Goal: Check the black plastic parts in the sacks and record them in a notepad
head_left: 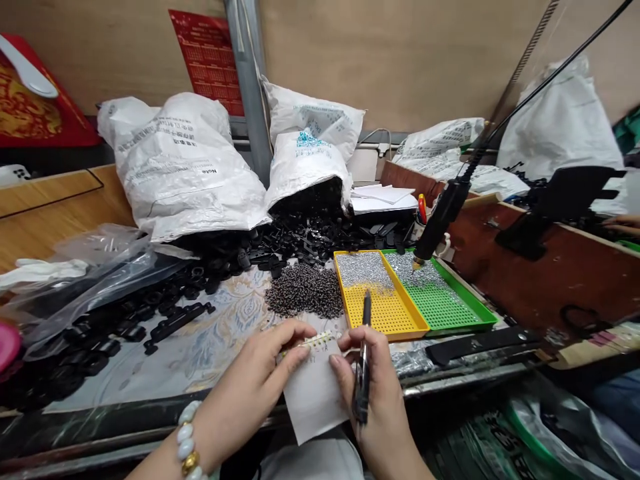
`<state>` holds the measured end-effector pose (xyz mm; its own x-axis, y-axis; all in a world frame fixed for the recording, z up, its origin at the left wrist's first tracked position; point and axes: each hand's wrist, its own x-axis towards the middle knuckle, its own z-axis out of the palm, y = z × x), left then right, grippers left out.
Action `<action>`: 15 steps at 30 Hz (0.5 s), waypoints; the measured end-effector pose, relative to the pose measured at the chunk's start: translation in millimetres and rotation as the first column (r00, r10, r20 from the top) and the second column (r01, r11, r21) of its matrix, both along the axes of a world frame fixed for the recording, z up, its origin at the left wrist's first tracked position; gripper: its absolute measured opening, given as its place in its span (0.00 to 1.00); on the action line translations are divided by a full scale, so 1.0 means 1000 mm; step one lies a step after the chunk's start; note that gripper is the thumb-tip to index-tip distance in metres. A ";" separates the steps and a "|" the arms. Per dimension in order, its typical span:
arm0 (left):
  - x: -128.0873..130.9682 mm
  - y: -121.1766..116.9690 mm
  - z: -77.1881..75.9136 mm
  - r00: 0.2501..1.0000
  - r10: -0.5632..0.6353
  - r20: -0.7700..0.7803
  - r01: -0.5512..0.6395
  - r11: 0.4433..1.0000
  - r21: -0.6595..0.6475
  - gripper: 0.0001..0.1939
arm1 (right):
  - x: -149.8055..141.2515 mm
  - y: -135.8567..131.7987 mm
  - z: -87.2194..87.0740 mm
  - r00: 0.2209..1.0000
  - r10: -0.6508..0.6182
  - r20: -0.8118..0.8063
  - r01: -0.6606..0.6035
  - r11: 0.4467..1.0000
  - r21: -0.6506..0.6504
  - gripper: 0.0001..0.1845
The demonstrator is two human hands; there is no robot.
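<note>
Near the table's front edge, my left hand (273,360) pinches a small white sheet of paper (315,393) by its upper left side. Yellow-green print runs along the top of the sheet, with faint handwriting below it. My right hand (377,373) grips the sheet's right edge between thumb and finger. A black pen (367,313) is also in that hand, standing almost upright. Beyond the paper lies a heap of small dark metal pieces (305,291). The yellow tray (387,315), partly filled with tiny silver pieces, is just past my right hand.
Beside the yellow tray stands a green tray (457,310) with similar silver pieces. A black electric screwdriver (443,220) hangs above it. White sacks (190,167) stand behind black plastic parts (310,233). A wooden partition (500,247) borders the right, a black strip (483,345) the front.
</note>
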<state>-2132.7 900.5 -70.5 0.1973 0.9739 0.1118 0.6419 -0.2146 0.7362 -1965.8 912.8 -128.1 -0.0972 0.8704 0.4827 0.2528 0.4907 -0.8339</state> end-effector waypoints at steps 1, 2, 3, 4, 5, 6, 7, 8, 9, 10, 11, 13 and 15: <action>0.001 0.000 -0.001 1.000 0.005 0.019 -0.005 1.000 -0.007 0.09 | 0.001 0.001 0.002 1.000 -0.013 0.009 0.012 1.000 0.025 0.15; 0.002 0.001 -0.003 0.999 0.008 0.036 -0.008 1.000 -0.012 0.09 | 0.002 0.003 0.005 1.000 0.003 0.014 -0.004 0.999 0.031 0.16; 0.003 0.002 -0.005 0.999 0.010 0.049 -0.009 1.000 -0.016 0.09 | 0.001 0.007 0.008 0.999 0.043 0.013 -0.043 0.999 0.010 0.16; 0.003 0.002 -0.008 0.998 0.021 0.054 -0.020 1.000 -0.021 0.10 | 0.000 0.011 0.011 0.995 0.101 0.008 -0.101 0.994 -0.029 0.15; 0.003 0.003 -0.012 0.998 0.044 0.051 -0.042 0.999 -0.028 0.10 | -0.004 0.017 0.012 0.987 0.162 0.008 -0.161 0.984 -0.073 0.13; 0.001 0.004 -0.017 0.996 0.082 0.043 -0.081 0.996 -0.027 0.11 | -0.008 0.023 0.011 0.979 0.205 0.018 -0.202 0.973 -0.108 0.11; -0.001 0.004 -0.024 0.991 0.135 0.023 -0.135 0.991 -0.004 0.11 | -0.014 0.031 0.008 0.974 0.221 0.042 -0.214 0.968 -0.128 0.09; -0.005 0.003 -0.033 0.981 0.196 -0.012 -0.195 0.980 0.049 0.12 | -0.021 0.039 0.003 0.974 0.212 0.081 -0.201 0.972 -0.123 0.09; -0.009 0.001 -0.043 0.966 0.251 -0.056 -0.242 0.961 0.132 0.12 | -0.028 0.047 -0.004 0.973 0.191 0.129 -0.179 0.979 -0.099 0.10; -0.014 -0.003 -0.054 0.952 0.286 -0.109 -0.255 0.939 0.231 0.12 | -0.034 0.055 -0.012 0.969 0.173 0.177 -0.165 0.984 -0.062 0.12; -0.019 -0.008 -0.065 0.940 0.293 -0.174 -0.226 0.918 0.326 0.13 | -0.040 0.062 -0.020 0.962 0.159 0.223 -0.158 0.987 -0.020 0.13; -0.026 -0.021 -0.084 0.912 0.244 -0.330 -0.082 0.896 0.436 0.15 | -0.047 0.072 -0.033 0.932 0.146 0.331 -0.174 0.983 0.056 0.16; -0.029 -0.032 -0.097 0.872 0.178 -0.457 0.054 0.891 0.452 0.18 | -0.049 0.077 -0.039 0.879 0.107 0.465 -0.184 0.975 0.123 0.18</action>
